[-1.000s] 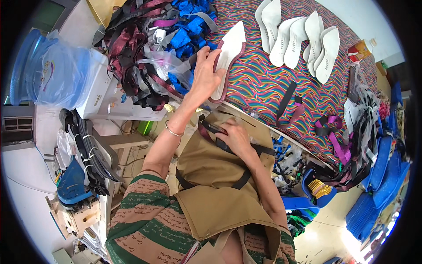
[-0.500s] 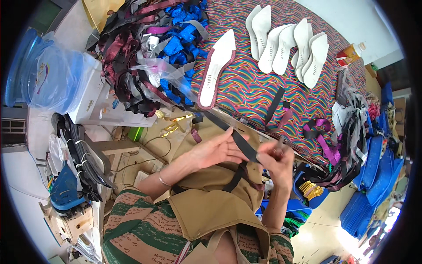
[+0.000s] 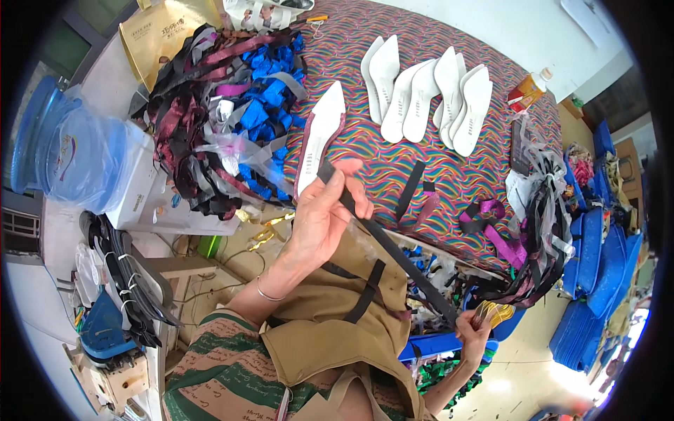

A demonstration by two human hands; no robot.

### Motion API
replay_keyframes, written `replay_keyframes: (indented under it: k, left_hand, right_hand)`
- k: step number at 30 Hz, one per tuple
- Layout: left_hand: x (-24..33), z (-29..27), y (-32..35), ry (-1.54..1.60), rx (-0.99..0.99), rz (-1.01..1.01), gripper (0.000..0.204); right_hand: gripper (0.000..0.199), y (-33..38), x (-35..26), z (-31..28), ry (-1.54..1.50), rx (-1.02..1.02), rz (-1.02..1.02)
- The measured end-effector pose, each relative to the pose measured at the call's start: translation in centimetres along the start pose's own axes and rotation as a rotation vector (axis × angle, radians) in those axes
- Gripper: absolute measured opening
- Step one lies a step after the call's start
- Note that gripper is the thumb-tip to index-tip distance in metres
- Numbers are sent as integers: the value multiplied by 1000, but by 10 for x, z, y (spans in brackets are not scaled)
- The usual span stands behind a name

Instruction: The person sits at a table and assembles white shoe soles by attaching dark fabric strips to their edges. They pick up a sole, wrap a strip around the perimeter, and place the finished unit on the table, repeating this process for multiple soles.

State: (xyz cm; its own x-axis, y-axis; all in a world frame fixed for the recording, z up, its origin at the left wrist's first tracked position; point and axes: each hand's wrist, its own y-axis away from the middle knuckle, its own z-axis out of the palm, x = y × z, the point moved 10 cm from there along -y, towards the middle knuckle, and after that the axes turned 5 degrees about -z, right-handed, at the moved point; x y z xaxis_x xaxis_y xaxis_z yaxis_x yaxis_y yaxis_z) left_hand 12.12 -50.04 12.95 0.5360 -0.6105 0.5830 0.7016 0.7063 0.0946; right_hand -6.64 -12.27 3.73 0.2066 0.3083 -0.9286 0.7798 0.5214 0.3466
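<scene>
A long black strip runs taut and slanting between my two hands, in front of the table edge. My left hand pinches its upper end between thumb and fingers, right beside the lower part of a white insole edged in dark red. Lower and to the right, my right hand is closed on the strip's other end. Something small and brownish shows at its fingertips, too unclear to name. Several plain white insoles lie in overlapping groups farther right on the patterned tabletop.
A heap of maroon, black and blue strips covers the table's left side. Loose strips lie near the front edge; a bundle of strips hangs at the right corner. A bottle stands at the back right. Below sits a blue bin.
My hands have moved apart, stretching the black strip between them. The left rose toward the edged insole, while the right went down and to the right. The view has shifted a little.
</scene>
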Motion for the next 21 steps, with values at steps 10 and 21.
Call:
replay_keyframes:
  k: [10,21]
  left_hand:
    - [-63,62,0,-626,-259,-170,28]
    - [-86,51,-1,-647,-303,-357,27]
  right_hand:
    - [16,-36,-77,93,79,96,-284]
    - [21,-71,-165,180,-321,-369,-436]
